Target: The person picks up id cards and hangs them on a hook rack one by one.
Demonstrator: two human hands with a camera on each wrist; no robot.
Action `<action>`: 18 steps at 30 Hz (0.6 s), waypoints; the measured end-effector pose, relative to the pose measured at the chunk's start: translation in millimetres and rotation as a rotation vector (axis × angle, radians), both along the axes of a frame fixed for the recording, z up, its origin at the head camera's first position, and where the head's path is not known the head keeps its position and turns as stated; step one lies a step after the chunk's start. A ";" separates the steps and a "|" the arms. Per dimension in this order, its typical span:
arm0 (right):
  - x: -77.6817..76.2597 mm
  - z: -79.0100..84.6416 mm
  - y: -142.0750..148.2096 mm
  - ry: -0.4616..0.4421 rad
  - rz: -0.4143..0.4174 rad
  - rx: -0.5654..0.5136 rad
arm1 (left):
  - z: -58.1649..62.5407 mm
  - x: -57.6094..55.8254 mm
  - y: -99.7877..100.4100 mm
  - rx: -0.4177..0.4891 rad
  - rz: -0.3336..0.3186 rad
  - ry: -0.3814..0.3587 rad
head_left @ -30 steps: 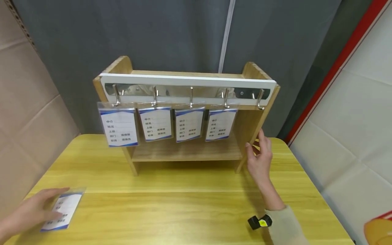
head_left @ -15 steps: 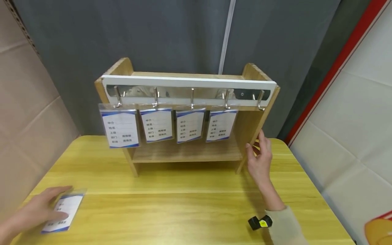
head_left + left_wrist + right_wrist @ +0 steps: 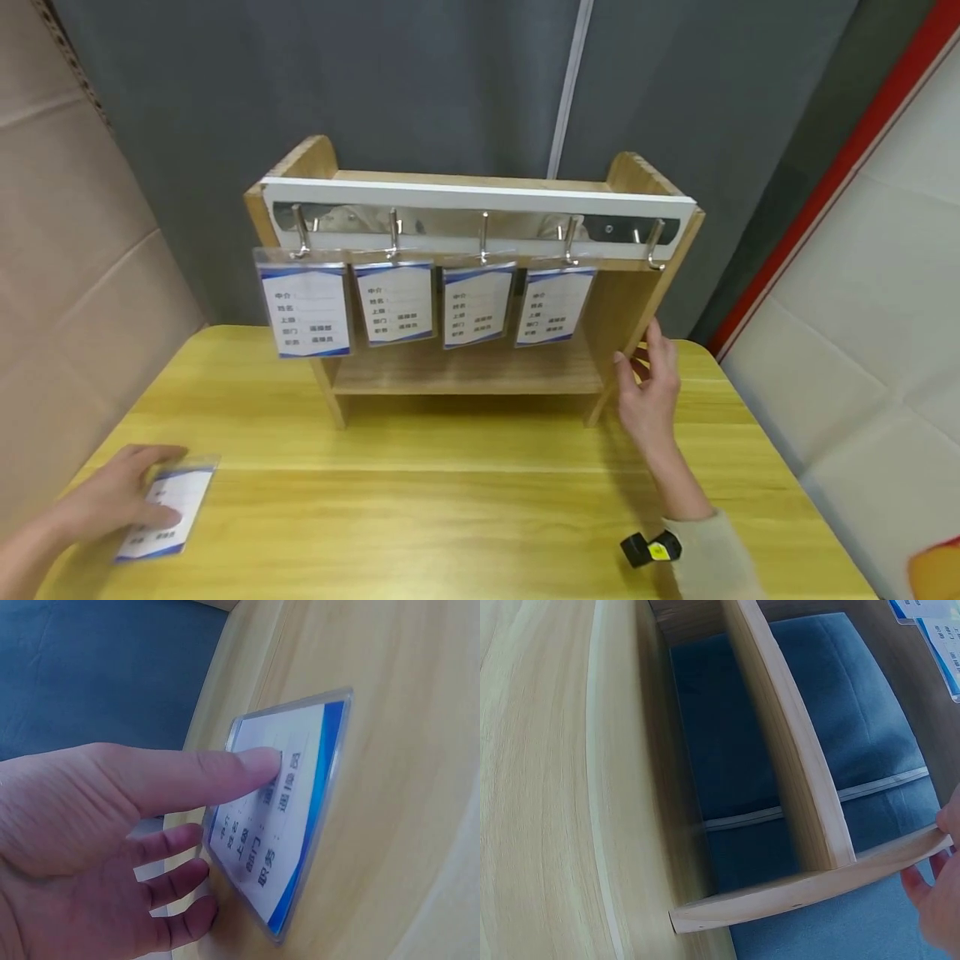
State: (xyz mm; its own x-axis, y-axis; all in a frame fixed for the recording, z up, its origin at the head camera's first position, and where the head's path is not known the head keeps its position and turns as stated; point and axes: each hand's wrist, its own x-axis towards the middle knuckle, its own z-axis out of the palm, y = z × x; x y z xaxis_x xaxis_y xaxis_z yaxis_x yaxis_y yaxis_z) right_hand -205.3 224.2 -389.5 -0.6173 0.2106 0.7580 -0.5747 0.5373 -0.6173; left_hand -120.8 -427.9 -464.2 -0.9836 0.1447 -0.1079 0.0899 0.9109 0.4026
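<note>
My left hand (image 3: 120,492) is over a clear-sleeved name badge (image 3: 187,492) on the left of the table. In the left wrist view the thumb (image 3: 255,765) lies straight across the badge's printed face (image 3: 292,727), and the other visible fingers are loosely bent by its near edge. The index finger is hidden there behind the thumb. My right hand (image 3: 651,396) grips the right side panel of a small wooden shelf (image 3: 465,379), thumb on the front and fingers behind the panel. In the right wrist view, fingertips (image 3: 915,881) hold the panel's edge (image 3: 810,889).
A white rail (image 3: 480,196) with several metal hooks runs along the shelf's top front. Several badges hang from it, one at far left (image 3: 303,308); the rightmost hook (image 3: 655,246) bears none. Grey cloth (image 3: 450,83) stands behind, pale panels at both sides.
My left thumb has slid a little further right over the badge. The whole head view has shifted slightly; my right hand keeps its hold on the shelf panel.
</note>
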 end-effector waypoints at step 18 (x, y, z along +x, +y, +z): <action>9.4 11.7 -8.9 0.042 0.024 -0.015 | 5.3 12.6 11.2 0.104 0.092 0.103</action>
